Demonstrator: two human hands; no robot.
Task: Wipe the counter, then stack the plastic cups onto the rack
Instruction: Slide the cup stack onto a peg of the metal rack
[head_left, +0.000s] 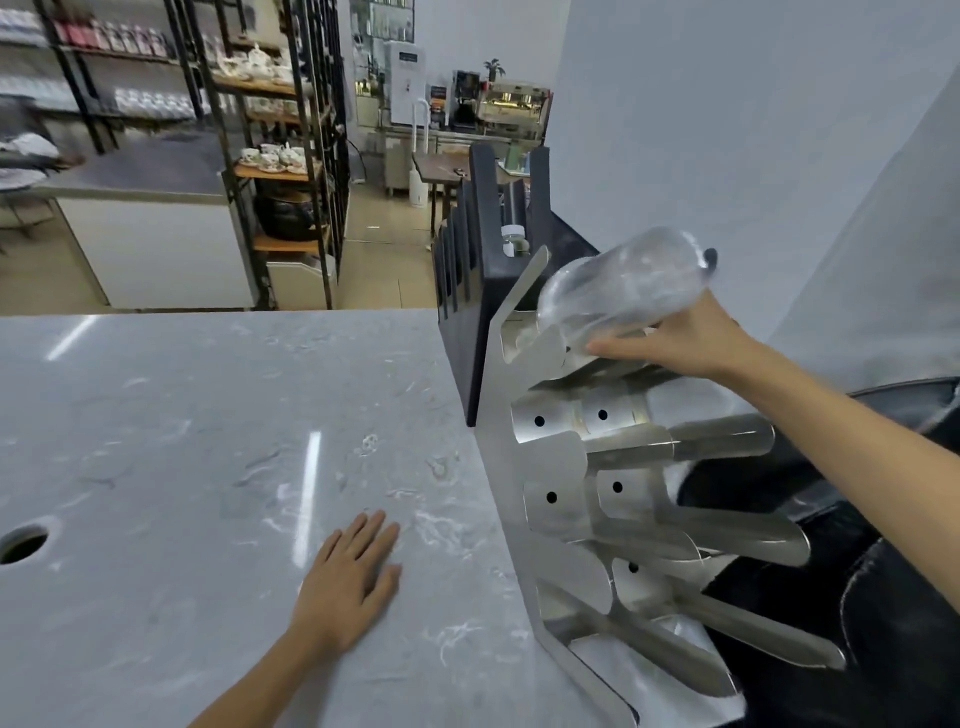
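Note:
A grey marble counter (208, 415) fills the lower left. At its right edge stands a shiny metal rack (561, 467) with several angled chutes. My right hand (680, 340) holds a stack of clear plastic cups (618, 288), tilted on its side over the rack's top chute. My left hand (353, 577) lies flat on the counter with its fingers spread and nothing in it.
A round hole (23, 543) is cut in the counter at the far left. A black slotted organiser (478, 260) stands behind the rack. Metal shelves with tea sets (270, 156) and a café bar (467, 109) lie beyond. A white wall (727, 130) rises to the right.

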